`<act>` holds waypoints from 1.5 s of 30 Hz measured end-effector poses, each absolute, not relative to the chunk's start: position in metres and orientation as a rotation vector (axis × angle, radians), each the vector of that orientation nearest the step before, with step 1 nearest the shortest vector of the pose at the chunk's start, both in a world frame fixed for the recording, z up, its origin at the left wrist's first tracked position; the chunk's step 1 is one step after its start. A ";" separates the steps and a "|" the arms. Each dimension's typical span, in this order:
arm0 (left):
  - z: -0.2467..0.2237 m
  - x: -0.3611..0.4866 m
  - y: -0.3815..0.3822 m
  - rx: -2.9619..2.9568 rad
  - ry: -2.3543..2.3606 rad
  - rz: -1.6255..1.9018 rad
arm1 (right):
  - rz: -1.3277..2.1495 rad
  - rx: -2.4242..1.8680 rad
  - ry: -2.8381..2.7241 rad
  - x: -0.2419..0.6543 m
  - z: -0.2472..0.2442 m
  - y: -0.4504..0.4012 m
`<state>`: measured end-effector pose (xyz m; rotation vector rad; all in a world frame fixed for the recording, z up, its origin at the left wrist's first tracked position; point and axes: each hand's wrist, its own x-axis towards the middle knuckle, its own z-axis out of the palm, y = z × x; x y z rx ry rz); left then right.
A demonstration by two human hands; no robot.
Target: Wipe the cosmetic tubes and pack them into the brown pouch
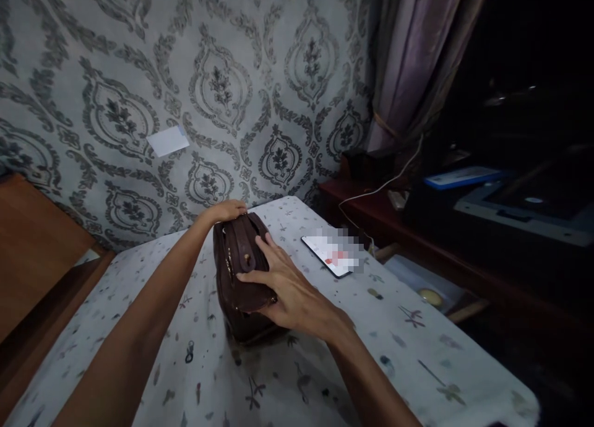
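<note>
The brown bag (pixel 226 300) sits on the patterned sheet (pixel 195 315). My left grip (pixel 228 210) rests at its 12 o'clock, closure I can't tell; my right grip (pixel 291 294), splayed wide against its 4 o'clock, should press lightly.

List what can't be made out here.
Head view, all:
Bag contents: hidden by its own sides.
Right hand palm: hidden by the hand's back.
Phone screen, partly: covered by pixelation.
Left arm: cut off by bottom edge.
</note>
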<state>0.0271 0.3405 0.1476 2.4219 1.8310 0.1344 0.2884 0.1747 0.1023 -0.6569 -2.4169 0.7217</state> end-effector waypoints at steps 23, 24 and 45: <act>0.150 0.033 0.320 2.459 1.541 0.357 | 0.657 -0.669 -2.388 0.281 0.092 0.179; 0.150 0.034 0.320 2.450 1.523 0.375 | 0.659 -0.668 -2.390 0.281 0.092 0.178; 0.103 -0.006 0.250 1.426 1.864 1.310 | 0.742 -0.582 -2.334 0.287 0.091 0.181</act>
